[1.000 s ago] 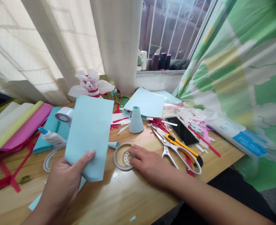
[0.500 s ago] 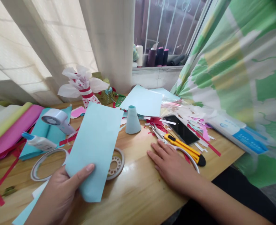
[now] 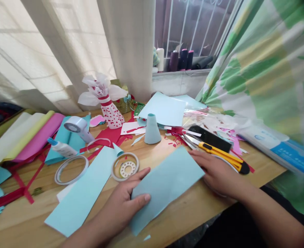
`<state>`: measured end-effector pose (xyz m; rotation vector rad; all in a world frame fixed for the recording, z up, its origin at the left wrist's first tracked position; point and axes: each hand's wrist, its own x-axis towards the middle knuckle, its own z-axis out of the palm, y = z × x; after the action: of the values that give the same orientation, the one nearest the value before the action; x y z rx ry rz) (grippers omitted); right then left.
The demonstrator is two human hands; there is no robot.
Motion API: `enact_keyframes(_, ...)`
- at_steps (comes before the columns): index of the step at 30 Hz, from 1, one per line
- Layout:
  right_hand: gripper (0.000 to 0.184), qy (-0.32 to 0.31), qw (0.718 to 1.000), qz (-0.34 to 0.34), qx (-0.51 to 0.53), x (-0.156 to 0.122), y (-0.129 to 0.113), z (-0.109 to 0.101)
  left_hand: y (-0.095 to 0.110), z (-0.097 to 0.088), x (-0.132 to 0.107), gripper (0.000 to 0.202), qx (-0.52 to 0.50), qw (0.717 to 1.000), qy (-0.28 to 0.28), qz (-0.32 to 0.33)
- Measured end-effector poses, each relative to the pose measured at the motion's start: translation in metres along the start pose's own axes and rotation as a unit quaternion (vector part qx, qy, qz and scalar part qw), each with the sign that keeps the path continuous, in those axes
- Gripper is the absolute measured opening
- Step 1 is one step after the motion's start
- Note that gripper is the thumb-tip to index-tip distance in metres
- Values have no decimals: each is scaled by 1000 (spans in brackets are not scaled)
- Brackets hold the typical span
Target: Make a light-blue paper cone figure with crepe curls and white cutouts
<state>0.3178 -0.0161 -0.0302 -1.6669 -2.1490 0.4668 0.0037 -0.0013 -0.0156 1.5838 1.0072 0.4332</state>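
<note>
My left hand (image 3: 123, 198) and my right hand (image 3: 216, 172) both rest on a pale blue card (image 3: 166, 187), which lies slanted on the wooden table (image 3: 167, 215). The left thumb lies across the card's lower left, and the right fingers cover its upper right end. A second pale blue paper strip (image 3: 79, 194) lies to the left of my left hand. Just above my left hand is a ring of tape (image 3: 125, 166). A yellow utility knife (image 3: 221, 153) lies beyond my right fingers, and scissors (image 3: 189, 141) are mostly hidden beneath it.
A blue paper cone (image 3: 152, 130), a black phone (image 3: 210, 138), a glue bottle (image 3: 62, 148), a tape dispenser (image 3: 77, 127), another tape ring (image 3: 71, 169), a paper flower figure (image 3: 102, 100), coloured paper sheets (image 3: 30, 136) and scraps crowd the table, with curtains (image 3: 265, 75) behind.
The card has come down from my left hand's upright hold to lie flat on the table. My right hand has moved onto its far end, and the tape ring is uncovered.
</note>
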Motion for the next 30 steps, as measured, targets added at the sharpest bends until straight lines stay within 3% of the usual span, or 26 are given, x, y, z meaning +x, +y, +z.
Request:
enact_keyframes(1, 37, 18, 996, 37, 80, 2, -4, -3, 1, -4, 1, 28, 43, 999, 15, 12)
enact_keyframes(3, 39, 42, 960, 85, 262, 8, -16, -4, 3, -13, 2, 28, 99, 995, 14, -3)
enact_keyframes(5, 45, 37, 927, 70, 365, 18, -30, 1, 2, -20, 0, 30, 108, 993, -14, -56)
enact_keyframes(6, 51, 30, 926, 60, 372, 23, -36, 6, 1, -22, -1, 31, 97, 991, -31, -82)
enact_keyframes(8, 67, 32, 935, 63, 349, 34, -45, 17, -1, -25, -2, 34, 68, 990, -62, -107)
enact_keyframes(11, 77, 17, 936, 87, 341, 44, -52, 32, -2, -26, -4, 35, 59, 990, -95, -87)
enact_keyframes(13, 60, -3, 940, 113, 322, 46, -55, 35, -2, -25, -4, 32, 93, 989, -99, -67)
enact_keyframes(16, 18, -5, 955, 149, 257, 42, -56, 32, -2, -27, -5, 33, 162, 981, -88, -67)
enact_keyframes(17, 15, 1, 956, 155, 249, 40, -55, 31, -3, -28, -6, 35, 171, 979, -80, -75)
enact_keyframes(22, 22, 22, 949, 178, 261, 33, -46, 26, -10, -39, -10, 44, 167, 981, -29, -98)
enact_keyframes(27, 22, 57, 964, 169, 198, 31, -47, 19, -12, -45, -9, 44, 170, 981, -9, -93)
enact_keyframes(30, 22, 79, 964, 174, 184, 30, -48, 15, -10, -46, -8, 42, 145, 982, -7, -122)
